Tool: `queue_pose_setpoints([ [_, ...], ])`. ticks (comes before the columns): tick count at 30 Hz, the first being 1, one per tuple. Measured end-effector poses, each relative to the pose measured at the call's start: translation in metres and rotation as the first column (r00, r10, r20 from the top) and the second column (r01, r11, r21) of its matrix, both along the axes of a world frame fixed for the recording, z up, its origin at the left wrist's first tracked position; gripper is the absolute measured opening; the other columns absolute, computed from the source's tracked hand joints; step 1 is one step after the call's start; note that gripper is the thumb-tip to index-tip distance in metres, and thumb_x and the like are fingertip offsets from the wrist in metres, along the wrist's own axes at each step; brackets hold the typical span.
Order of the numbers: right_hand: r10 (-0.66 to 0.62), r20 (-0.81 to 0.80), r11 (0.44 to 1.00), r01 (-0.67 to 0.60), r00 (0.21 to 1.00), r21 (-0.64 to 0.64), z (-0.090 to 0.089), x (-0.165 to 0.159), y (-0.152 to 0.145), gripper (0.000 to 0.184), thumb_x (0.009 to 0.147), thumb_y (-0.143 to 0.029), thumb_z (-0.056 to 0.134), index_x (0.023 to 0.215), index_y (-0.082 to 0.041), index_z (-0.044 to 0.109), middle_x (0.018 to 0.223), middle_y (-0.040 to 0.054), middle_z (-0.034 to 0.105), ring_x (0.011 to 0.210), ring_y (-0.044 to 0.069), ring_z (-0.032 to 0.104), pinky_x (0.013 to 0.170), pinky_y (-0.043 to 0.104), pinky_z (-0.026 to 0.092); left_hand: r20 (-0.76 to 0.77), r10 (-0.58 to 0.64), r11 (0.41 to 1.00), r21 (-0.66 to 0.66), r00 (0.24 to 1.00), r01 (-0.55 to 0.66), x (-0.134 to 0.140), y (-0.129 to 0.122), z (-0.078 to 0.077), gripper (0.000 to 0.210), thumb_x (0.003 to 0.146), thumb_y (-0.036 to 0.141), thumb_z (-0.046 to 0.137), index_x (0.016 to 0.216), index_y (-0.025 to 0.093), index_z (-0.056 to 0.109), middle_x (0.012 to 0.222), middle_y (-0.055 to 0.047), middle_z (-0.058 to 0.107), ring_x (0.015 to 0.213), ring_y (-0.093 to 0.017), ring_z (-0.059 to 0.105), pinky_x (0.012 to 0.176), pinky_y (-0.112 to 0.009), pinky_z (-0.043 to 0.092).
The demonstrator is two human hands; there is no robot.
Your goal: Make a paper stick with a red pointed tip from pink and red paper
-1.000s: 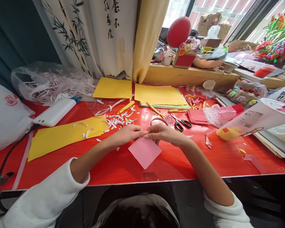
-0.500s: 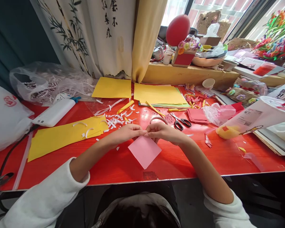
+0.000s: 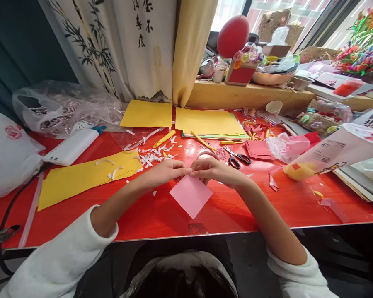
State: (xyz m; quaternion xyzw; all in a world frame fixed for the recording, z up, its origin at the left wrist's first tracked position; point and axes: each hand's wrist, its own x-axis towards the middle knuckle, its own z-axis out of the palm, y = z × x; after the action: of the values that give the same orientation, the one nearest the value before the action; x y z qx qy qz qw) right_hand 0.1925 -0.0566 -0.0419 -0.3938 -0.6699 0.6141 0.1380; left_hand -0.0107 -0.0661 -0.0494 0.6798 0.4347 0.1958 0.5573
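A square of pink paper hangs like a diamond, one corner toward me, above the red table. My left hand pinches its far corner from the left. My right hand closes on the same corner from the right, and the fingertips of both hands meet there. The fingers partly hide that corner, so I cannot tell whether it is folded. Just beyond my right hand lie scissors with black handles. White paper scraps are scattered past my left hand.
Yellow paper strips lie at left, near a white power bank. Yellow sheets are stacked at the back. To the right are red paper pieces and a tilted drink cup. A white plastic bag stands far left.
Both hands keep their pinch on the pink paper's corner. The paper has shifted very slightly right and away from me; the view has moved a little too.
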Motion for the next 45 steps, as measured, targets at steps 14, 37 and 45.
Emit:
queue_pose_setpoints([
  [14,-0.015,0.012,1.0,0.014,1.0,0.028,0.001,-0.001,-0.001,0.025,0.08,-0.04,0.061,0.086,-0.017,0.062,0.079,0.0029,0.061,0.071,0.012,0.06,0.062,0.024,0.05,-0.03,0.027,1.0,0.008,0.999,-0.027,0.0,0.001,-0.004,0.032,0.079,0.047,0.054,0.078,0.015,0.06,0.078,-0.001,0.058,0.073,-0.013,0.054,0.069,-0.026,0.04],
  [37,-0.055,0.045,0.997,0.052,0.997,0.058,0.002,-0.001,-0.001,0.017,0.084,-0.029,0.055,0.085,-0.015,0.063,0.081,0.0033,0.06,0.071,0.011,0.06,0.066,0.023,0.051,-0.056,0.023,0.998,0.051,0.998,-0.02,-0.001,0.002,-0.01,0.027,0.082,0.043,0.049,0.08,0.017,0.057,0.08,0.0,0.055,0.075,-0.013,0.051,0.07,-0.027,0.039],
  [45,-0.057,0.076,0.983,0.043,0.995,0.177,0.002,-0.002,-0.002,0.018,0.083,-0.03,0.053,0.084,-0.015,0.064,0.08,0.0035,0.061,0.072,0.012,0.06,0.067,0.025,0.051,-0.032,0.036,0.999,0.003,0.999,-0.036,0.002,-0.002,-0.002,0.026,0.084,0.04,0.046,0.082,0.017,0.057,0.082,-0.001,0.057,0.076,-0.014,0.053,0.069,-0.027,0.04],
])
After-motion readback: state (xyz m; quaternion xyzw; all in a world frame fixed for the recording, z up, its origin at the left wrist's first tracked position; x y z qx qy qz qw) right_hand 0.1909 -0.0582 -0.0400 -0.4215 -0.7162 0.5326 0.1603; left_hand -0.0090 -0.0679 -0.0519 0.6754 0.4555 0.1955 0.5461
